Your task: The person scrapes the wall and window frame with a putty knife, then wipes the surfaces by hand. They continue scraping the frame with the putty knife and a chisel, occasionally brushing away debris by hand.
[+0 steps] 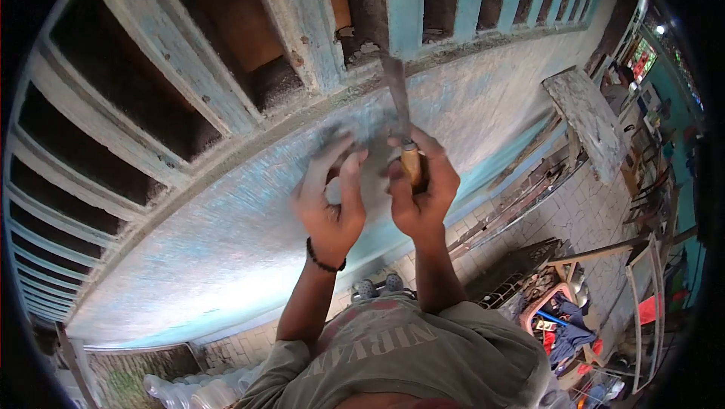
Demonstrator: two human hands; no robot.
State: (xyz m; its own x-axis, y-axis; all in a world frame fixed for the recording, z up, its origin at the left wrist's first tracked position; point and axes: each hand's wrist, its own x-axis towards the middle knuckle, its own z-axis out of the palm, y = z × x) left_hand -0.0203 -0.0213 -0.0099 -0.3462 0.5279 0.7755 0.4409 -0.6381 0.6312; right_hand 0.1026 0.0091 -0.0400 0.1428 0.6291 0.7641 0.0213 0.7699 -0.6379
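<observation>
My right hand (427, 186) is closed round the yellowish wooden handle (410, 163) of a scraper. The scraper's long, dull metal blade (397, 92) points up, and its tip overlaps the ledge below the slats in this view. Close beside it, my left hand (332, 194) is raised before the wall, its fingers curved and apart from the thumb, partly smeared by motion. A pale patch shows in the gap between them. A dark beaded bracelet circles the left wrist. Behind both hands stands the wall (249, 205), with worn, patchy blue and whitish paint.
Weathered blue-white slats (294, 24) rise above the ledge. A worn board (585, 118) leans at the right. Below it lies a paved floor (570, 212), with a pink basket (535, 307) of cloths and odds and ends. Clear plastic containers (200, 390) sit at lower left.
</observation>
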